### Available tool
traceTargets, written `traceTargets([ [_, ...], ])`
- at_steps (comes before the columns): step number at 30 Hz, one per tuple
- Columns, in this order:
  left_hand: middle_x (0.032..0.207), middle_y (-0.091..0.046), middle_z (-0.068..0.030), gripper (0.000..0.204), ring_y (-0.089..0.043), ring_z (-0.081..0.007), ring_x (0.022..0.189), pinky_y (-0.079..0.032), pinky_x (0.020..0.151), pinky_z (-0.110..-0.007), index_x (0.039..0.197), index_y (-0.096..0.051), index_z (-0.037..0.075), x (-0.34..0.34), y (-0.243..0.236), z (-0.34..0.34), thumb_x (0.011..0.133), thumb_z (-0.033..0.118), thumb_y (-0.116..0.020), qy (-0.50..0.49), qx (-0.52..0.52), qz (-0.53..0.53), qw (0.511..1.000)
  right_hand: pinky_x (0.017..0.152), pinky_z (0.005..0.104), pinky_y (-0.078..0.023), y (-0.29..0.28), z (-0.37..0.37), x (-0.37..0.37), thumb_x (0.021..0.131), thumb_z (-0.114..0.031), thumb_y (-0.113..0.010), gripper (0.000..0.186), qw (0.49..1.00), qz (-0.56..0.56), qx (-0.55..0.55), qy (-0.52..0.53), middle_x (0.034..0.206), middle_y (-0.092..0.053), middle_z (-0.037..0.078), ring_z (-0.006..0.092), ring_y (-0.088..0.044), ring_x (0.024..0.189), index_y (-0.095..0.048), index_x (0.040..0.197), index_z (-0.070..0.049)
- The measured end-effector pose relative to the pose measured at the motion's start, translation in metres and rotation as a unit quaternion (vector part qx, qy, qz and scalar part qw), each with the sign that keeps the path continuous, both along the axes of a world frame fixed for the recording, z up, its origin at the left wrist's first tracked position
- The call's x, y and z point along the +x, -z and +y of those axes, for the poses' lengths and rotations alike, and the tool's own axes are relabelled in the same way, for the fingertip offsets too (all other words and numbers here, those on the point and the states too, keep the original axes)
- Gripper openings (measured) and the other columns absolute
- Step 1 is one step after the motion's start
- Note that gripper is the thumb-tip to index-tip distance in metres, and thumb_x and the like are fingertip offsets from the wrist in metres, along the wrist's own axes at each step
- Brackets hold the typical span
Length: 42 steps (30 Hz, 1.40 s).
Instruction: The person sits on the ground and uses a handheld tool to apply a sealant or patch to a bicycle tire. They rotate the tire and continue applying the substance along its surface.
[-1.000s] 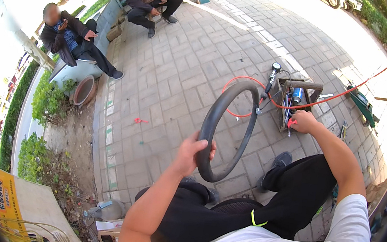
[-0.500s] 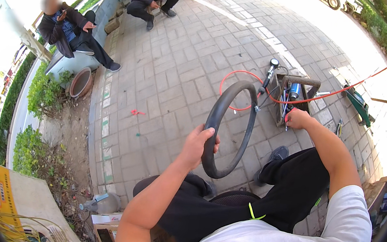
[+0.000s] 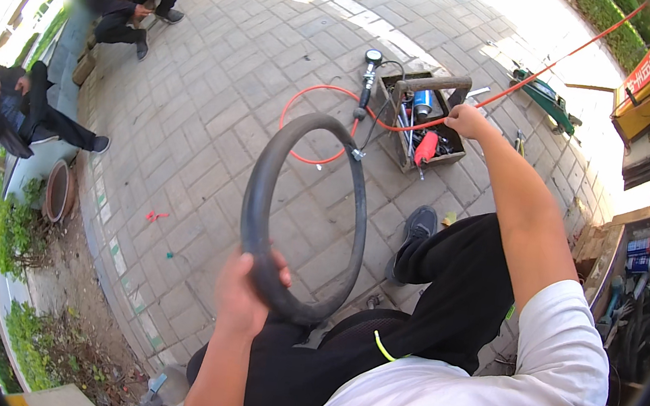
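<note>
The left hand (image 3: 243, 297) wraps round the black inner tube (image 3: 262, 187), which stands up ahead of it; farther out, the right hand (image 3: 466, 121) has left the red tool (image 3: 427, 147), now lying apart to its near left in the toolbox (image 3: 437, 81); its narrowed fingers meet the red hose (image 3: 425, 124); whether they grip, I cannot tell.

inner tube (image 3: 259, 183) in the left hand (image 3: 243, 292), toolbox (image 3: 395, 136) beyond it to the right, hose (image 3: 281, 121) across the toolbox to the right hand (image 3: 465, 120), gauge (image 3: 373, 56) just left of the toolbox
</note>
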<state>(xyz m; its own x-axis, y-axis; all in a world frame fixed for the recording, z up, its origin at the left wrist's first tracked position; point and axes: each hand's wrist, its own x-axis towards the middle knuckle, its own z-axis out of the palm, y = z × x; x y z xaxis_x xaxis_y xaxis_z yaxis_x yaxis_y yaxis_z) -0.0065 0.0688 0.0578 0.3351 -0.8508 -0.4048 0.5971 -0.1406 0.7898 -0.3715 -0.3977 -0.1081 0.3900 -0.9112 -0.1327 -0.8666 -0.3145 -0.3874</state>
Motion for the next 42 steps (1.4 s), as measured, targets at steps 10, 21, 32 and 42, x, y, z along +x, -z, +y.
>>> traceTargets([
  [10, 0.109, -0.068, -0.0243, 0.063, -0.068, -0.0362, 0.089, -0.056, 0.083, -0.049, 0.143, -0.052, -0.005, 0.029, 0.016, -0.011, 0.091, 0.03, -0.057, -0.014, -0.044, 0.071, 0.996, 0.102, 0.0439, -0.055, 0.148, -0.023, 0.03, 0.087, -0.033, -0.079, 0.044, 0.936, -0.03, 0.114, 0.331, 0.128, -0.073, 0.022, 0.0373, -0.068, 0.123, -0.076, 0.123, -0.007],
  [21, 0.118, -0.06, -0.0219, 0.065, -0.066, -0.0232, 0.073, -0.055, 0.068, -0.035, 0.149, -0.034, -0.003, 0.016, 0.026, -0.04, 0.102, 0.031, -0.063, -0.01, 0.025, -0.216, 0.976, 0.114, 0.0471, -0.048, 0.201, -0.029, 0.062, 0.094, -0.036, -0.072, 0.061, 0.896, 0.082, 0.182, 0.396, 0.146, -0.063, 0.022, 0.0381, -0.062, 0.134, -0.056, 0.144, -0.006],
  [32, 0.108, -0.066, -0.016, 0.042, -0.066, -0.0207, 0.077, -0.055, 0.077, -0.036, 0.133, -0.051, -0.005, -0.004, 0.005, -0.059, 0.099, 0.013, -0.066, 0.029, 0.037, -0.174, 0.984, 0.077, 0.0461, -0.058, 0.189, 0.014, 0.028, 0.084, -0.015, -0.071, 0.034, 0.643, -0.501, 0.169, 0.554, 0.101, -0.07, 0.015, 0.0263, -0.069, 0.085, -0.066, 0.109, 0.008],
  [42, 0.099, -0.067, -0.0148, 0.037, -0.068, -0.0254, 0.072, -0.057, 0.065, -0.038, 0.123, -0.05, 0.0, -0.005, -0.001, -0.023, 0.099, 0.022, -0.069, 0.057, -0.124, -0.05, 0.989, 0.067, 0.0429, -0.06, -0.001, 0.209, 0.138, 0.096, -0.033, -0.076, 0.036, 0.653, -0.609, 0.377, 0.246, 0.088, -0.068, 0.011, 0.0252, -0.07, 0.074, -0.062, 0.108, -0.001],
])
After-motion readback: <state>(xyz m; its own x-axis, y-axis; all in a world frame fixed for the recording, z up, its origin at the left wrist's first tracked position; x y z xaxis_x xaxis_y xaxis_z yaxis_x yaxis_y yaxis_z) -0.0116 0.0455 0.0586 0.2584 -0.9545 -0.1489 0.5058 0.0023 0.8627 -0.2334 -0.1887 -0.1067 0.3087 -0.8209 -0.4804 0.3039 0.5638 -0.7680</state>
